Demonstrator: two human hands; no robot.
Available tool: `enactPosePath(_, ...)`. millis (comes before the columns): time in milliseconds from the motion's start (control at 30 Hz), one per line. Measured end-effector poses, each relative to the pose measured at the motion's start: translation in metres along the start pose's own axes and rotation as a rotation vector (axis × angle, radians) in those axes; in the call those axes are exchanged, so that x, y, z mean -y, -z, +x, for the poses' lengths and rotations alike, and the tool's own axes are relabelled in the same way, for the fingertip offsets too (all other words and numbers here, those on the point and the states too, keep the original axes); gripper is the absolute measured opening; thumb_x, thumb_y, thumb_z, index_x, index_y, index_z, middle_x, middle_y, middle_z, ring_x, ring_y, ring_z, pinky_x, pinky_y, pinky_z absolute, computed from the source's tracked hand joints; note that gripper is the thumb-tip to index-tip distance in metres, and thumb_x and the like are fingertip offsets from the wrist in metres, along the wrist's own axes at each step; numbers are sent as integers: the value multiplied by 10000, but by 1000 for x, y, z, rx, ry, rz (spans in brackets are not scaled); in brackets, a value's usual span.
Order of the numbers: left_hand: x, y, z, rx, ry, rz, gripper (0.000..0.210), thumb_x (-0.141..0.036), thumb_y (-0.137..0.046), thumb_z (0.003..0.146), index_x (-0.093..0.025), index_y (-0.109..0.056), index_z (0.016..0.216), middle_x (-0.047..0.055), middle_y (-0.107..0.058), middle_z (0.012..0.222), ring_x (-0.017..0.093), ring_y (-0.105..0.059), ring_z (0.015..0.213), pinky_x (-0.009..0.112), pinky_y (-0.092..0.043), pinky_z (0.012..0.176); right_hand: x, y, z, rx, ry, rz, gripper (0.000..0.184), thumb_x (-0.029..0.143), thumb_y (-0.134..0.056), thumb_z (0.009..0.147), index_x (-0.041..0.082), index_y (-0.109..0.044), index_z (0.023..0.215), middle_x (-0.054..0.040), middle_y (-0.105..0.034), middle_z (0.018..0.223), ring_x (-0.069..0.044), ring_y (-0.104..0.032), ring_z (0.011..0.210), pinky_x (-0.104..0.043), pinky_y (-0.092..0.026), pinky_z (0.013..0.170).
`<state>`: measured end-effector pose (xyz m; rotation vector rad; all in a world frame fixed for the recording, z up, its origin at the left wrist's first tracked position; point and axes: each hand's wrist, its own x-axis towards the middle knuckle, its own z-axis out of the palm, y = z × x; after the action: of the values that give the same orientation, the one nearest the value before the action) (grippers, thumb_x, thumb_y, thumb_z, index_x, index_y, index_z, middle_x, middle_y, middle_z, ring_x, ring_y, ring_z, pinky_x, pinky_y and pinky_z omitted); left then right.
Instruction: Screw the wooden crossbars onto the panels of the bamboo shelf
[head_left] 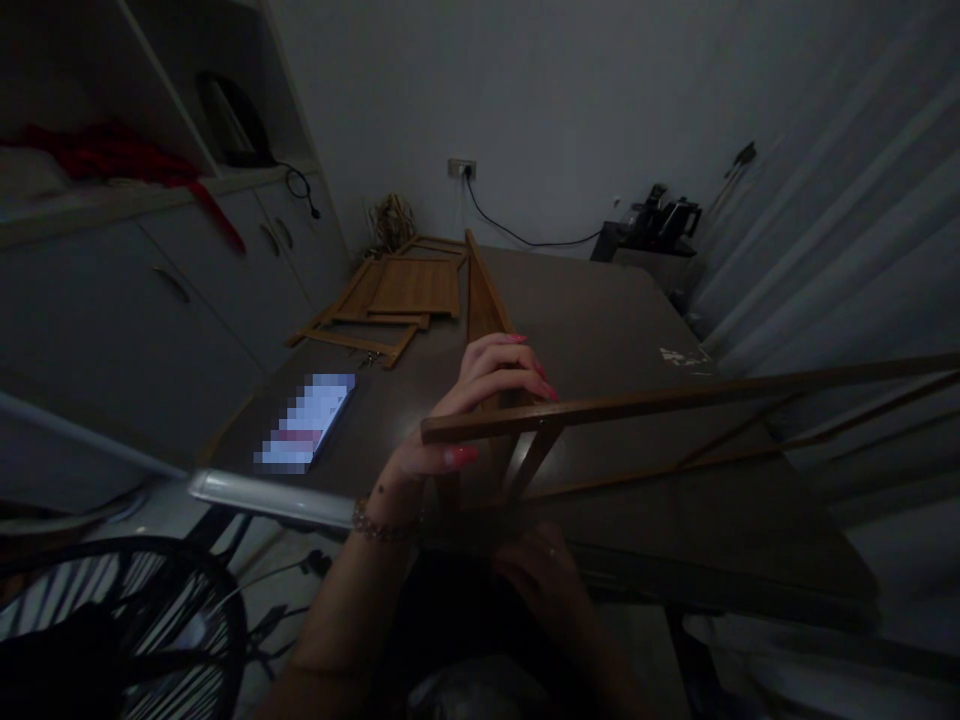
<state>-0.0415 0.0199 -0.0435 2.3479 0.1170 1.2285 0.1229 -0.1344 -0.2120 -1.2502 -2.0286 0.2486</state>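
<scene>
My left hand (491,390) is wrapped around the near end of a wooden frame (675,400), with the fingers over the top rail and the thumb below it. The frame stretches away to the right, its long rails above the table. Behind the hand, a slatted wooden panel (484,290) stands on edge, partly covered by my fingers; whether it is joined to the frame I cannot tell. Low in the shadow at the table's front edge is my right hand (541,565), under the frame's near end. Its fingers are too dark to make out.
Several flat wooden panels (414,287) lie at the back left of the table (592,310), with small metal fittings (367,357) beside them. A lit phone (309,422) rests nearer the front. A fan (142,630) stands at lower left; a coffee maker (675,220) sits back right.
</scene>
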Motion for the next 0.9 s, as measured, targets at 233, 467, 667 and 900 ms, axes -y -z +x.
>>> enactPosePath(233, 2, 0, 1, -7, -18, 5, 828, -824, -119, 821, -218, -576, 1152, 96, -574, 1122, 277, -468, 1186, 515, -226, 1166, 0, 2, 0, 40, -52, 65, 187, 338, -496, 981, 235, -644, 936, -2, -702, 838, -161, -595, 818, -309, -453, 780)
enactPosePath(467, 1, 1, 1, -1, 4, -38, 818, -827, -160, 816, -213, -588, 1145, 94, -563, 1134, 281, -447, 1211, 499, -198, 1178, 8, 10, 3, 126, -68, 64, 133, 280, -570, 937, 243, -631, 1050, -13, -714, 949, -173, -606, 896, -320, -464, 831)
enactPosePath(667, 5, 0, 1, 0, -46, -23, 779, -811, -151, 830, -241, -563, 1166, 78, -576, 1116, 269, -483, 1163, 511, -203, 1169, 9, 21, 5, 182, -9, -22, 332, 236, -550, 935, 260, -561, 1267, -23, -711, 1106, -171, -619, 975, -325, -493, 884)
enactPosePath(900, 3, 0, -1, 3, 6, -31, 808, -817, -143, 823, -224, -577, 1159, 94, -569, 1142, 289, -458, 1197, 524, -188, 1169, 2, 16, 2, 170, 69, -115, 345, 239, -473, 983, 252, -530, 1322, -27, -703, 1168, -151, -632, 987, -313, -505, 888)
